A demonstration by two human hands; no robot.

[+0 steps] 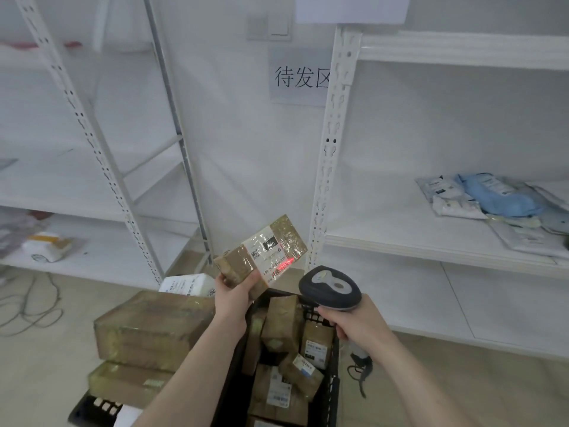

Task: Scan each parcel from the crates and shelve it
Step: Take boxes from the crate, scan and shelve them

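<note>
One parcel: a brown taped box (261, 252) with a white label, held up tilted above the far end of the crate, a red scan line across its barcode.
Left hand: the grip (234, 292) curls round the parcel's lower left end, thumb on the near face.
Right hand: the grip (358, 323) is wrapped round the handle of a grey scanner (331, 286), its head aimed at the label.
Crate: a black crate (334, 380) on the floor below both arms, holding more brown parcels.
Left of crate: two large taped cartons (151, 328), stacked.
Shelf: white shelf (415, 238) at right, soft bags (492, 198) at its right end.
Wall: a paper sign (300, 76).
</note>
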